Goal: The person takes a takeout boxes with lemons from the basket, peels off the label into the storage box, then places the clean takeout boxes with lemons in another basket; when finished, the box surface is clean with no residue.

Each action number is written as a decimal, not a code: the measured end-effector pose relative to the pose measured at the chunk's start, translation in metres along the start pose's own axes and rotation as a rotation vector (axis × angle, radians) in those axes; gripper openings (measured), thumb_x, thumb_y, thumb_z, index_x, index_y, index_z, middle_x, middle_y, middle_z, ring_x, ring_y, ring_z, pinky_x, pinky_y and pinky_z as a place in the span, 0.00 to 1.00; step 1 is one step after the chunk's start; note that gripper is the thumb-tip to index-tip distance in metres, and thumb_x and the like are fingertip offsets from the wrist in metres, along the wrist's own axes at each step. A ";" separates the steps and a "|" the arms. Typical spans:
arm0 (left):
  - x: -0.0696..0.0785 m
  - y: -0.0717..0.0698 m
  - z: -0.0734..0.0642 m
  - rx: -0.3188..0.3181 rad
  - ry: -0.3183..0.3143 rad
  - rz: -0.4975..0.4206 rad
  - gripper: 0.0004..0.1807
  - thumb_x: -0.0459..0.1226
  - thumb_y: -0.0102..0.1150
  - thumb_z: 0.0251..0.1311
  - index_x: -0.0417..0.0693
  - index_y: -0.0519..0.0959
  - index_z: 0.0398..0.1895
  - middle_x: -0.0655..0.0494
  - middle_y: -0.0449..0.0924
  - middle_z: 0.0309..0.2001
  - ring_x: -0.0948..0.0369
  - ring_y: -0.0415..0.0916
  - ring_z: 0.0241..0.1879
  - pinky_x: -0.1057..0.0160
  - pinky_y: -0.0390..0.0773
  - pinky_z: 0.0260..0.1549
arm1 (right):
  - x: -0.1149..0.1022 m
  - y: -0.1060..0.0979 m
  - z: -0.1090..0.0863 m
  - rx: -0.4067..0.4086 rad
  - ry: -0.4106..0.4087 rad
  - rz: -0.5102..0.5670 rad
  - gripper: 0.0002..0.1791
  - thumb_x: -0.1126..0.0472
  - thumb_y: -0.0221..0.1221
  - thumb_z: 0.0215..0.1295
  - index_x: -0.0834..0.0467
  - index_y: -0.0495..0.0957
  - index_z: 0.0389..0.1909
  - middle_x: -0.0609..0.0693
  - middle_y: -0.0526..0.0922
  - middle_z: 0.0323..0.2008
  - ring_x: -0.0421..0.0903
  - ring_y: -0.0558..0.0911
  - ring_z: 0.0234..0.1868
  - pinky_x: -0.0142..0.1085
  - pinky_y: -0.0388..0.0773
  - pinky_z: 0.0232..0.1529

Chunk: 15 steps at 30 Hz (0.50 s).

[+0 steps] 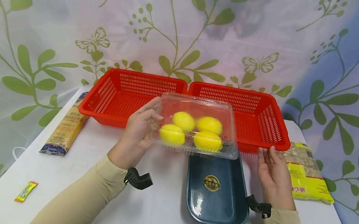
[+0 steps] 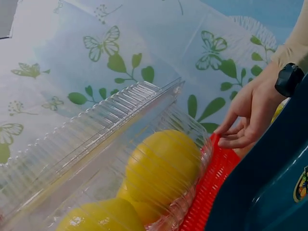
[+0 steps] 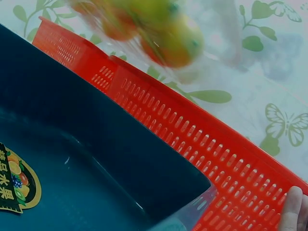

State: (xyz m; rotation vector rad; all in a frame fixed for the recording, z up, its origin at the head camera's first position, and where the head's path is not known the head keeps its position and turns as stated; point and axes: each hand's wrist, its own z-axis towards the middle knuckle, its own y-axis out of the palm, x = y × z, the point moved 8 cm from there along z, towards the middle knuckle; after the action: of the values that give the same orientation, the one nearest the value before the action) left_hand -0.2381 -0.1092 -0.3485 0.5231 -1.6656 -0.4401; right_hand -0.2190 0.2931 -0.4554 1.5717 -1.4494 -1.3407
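My left hand (image 1: pixel 137 133) grips the left side of a clear plastic clamshell box (image 1: pixel 198 105), raised over the table in front of two red baskets. Inside lie several yellow fruits (image 1: pixel 209 125), also seen close in the left wrist view. Low in the right wrist view the same box is blurred at the top. My right hand (image 1: pixel 272 172) has its palm turned up and its fingertips at the front right corner of the right red basket (image 1: pixel 263 118); its fingers look fairly straight. A dark blue tray (image 1: pixel 216 195) stands between the hands, partly under the box.
The left red basket (image 1: pixel 105 95) stands beside the right one. A long gold packet (image 1: pixel 67 128) lies at the left, a yellow and clear bag (image 1: pixel 307 173) at the right. A small yellow wrapped snack (image 1: pixel 26 191) lies front left. Behind hangs a leaf-printed curtain (image 1: pixel 211 35).
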 end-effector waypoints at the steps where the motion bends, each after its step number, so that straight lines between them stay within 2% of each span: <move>1: -0.001 0.005 0.005 -0.006 0.013 -0.004 0.33 0.26 0.55 0.64 0.57 0.77 0.73 0.62 0.71 0.71 0.55 0.61 0.72 0.44 0.62 0.71 | 0.000 0.000 0.000 0.001 0.001 0.002 0.39 0.70 0.62 0.73 0.42 0.62 0.78 0.49 0.76 0.66 0.44 0.73 0.68 0.42 0.76 0.63; 8: -0.009 0.030 0.037 -0.014 0.101 -0.065 0.30 0.25 0.54 0.66 0.53 0.80 0.70 0.60 0.75 0.69 0.51 0.64 0.70 0.47 0.69 0.68 | 0.001 -0.003 0.000 0.027 -0.006 -0.012 0.38 0.70 0.63 0.72 0.43 0.63 0.76 0.49 0.74 0.67 0.44 0.73 0.68 0.42 0.78 0.62; 15: -0.027 0.049 0.066 0.056 0.093 -0.039 0.27 0.27 0.60 0.62 0.59 0.86 0.63 0.63 0.76 0.66 0.51 0.67 0.67 0.46 0.80 0.57 | 0.000 0.000 -0.001 0.001 0.001 0.007 0.39 0.70 0.63 0.73 0.42 0.63 0.78 0.49 0.77 0.66 0.45 0.74 0.68 0.42 0.77 0.63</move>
State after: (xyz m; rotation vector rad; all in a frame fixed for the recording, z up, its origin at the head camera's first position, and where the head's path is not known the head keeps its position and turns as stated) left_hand -0.3043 -0.0536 -0.3533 0.6093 -1.5839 -0.3925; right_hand -0.2182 0.2931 -0.4551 1.5666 -1.4533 -1.3353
